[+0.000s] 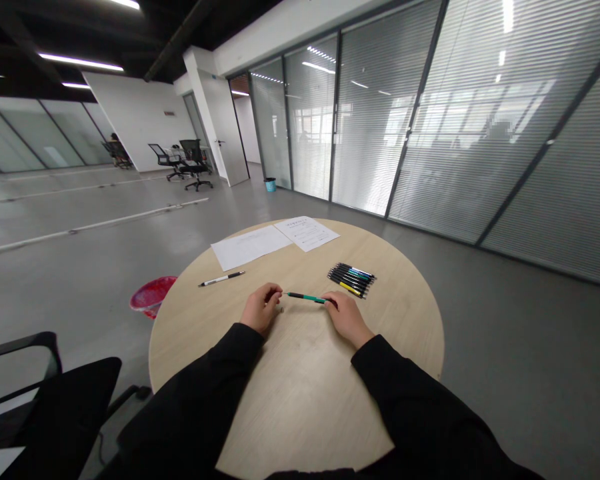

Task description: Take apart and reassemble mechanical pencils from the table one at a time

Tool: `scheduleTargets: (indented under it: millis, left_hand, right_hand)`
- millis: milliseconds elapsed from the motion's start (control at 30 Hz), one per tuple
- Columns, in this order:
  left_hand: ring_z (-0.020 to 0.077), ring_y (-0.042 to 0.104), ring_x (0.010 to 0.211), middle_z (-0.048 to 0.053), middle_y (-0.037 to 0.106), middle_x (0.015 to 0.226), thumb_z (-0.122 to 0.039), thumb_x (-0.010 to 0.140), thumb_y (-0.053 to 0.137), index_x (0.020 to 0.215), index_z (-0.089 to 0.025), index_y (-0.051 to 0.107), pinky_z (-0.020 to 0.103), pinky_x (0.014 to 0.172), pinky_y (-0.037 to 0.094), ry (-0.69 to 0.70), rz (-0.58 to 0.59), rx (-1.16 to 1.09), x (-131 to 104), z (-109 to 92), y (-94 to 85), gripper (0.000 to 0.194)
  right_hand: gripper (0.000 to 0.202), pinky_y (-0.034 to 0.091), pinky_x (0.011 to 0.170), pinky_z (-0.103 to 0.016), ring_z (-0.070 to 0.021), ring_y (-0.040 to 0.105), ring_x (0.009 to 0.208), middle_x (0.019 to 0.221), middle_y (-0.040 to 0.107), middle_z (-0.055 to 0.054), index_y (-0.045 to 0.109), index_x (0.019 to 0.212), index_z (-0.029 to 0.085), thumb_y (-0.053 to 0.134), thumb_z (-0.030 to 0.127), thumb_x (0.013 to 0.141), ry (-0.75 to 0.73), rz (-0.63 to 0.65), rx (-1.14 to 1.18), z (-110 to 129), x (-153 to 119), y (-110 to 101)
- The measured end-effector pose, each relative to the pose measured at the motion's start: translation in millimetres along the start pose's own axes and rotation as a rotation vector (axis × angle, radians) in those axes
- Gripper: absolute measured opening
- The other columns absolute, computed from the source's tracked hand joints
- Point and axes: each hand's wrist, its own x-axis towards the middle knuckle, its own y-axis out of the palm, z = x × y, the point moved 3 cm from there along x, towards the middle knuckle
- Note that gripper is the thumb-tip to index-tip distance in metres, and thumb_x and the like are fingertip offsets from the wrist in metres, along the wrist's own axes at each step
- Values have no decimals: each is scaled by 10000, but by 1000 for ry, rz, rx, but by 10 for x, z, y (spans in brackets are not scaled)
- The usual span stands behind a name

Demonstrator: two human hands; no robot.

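Red bin (153, 294), distant black chairs (195, 168)

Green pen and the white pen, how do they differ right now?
The green pen has a green and black barrel, while the white pen has a white and black one. The green pen is held in the right hand; the white pen lies on the table, with no hand on it. Both are slim.

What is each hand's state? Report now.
Left hand: fingers curled by the tip of the green-and-black pen; whether they grip anything cannot be told.
Right hand: closed, holding that pen's other end.
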Motion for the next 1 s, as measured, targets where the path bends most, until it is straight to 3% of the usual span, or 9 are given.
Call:
scheduleTargets:
  millis: [200, 500, 633, 767, 1000]
  left_hand:
    - [176, 638, 714, 31, 682, 795, -290, 862, 535, 877, -184, 649, 292, 656, 503, 28, -2, 7, -7, -66, -2, 156]
    - [164, 641, 652, 13, 642, 715, -362, 854, 577, 876, -174, 622, 284, 630, 518, -65, 57, -210, -15, -75, 43, 194]
    - [142, 623, 664, 17, 641, 815, -370, 856, 596, 1026, -179, 592, 276, 626, 519, -31, 104, -256, -30, -30, 98, 255]
    - [131, 606, 696, 38, 623, 949, -355, 840, 624, 1179, -198, 515, 269, 614, 515, 1, 65, -254, -38, -20, 108, 390]
    - [141, 544, 649, 5, 568, 751, -353, 881, 539, 900, -178, 569, 269, 600, 453, -33, 24, -114, -31, -136, 32, 179]
  right_hand:
    - [207, 468, 886, -342, -213, 634, 940, 965, 717, -57, 726, 948, 219, 550, 123, 899, 5, 2, 1, 19, 2, -8]
    - [203, 466, 901, -345, -214, 636, 951, 968, 717, -59, 726, 951, 218, 552, 128, 899, -4, 7, 6, 20, -4, 0]
    - [205, 466, 901, -341, -211, 638, 948, 976, 721, -57, 726, 945, 214, 552, 117, 895, -8, 8, 22, 31, -4, -4]
    - [199, 467, 891, -337, -210, 638, 938, 975, 723, -60, 727, 945, 206, 556, 118, 893, -3, -11, 38, 41, 0, -18]
    - [197, 466, 879, -337, -210, 636, 930, 968, 720, -63, 725, 955, 199, 554, 122, 894, -3, -10, 40, 25, 4, -14]
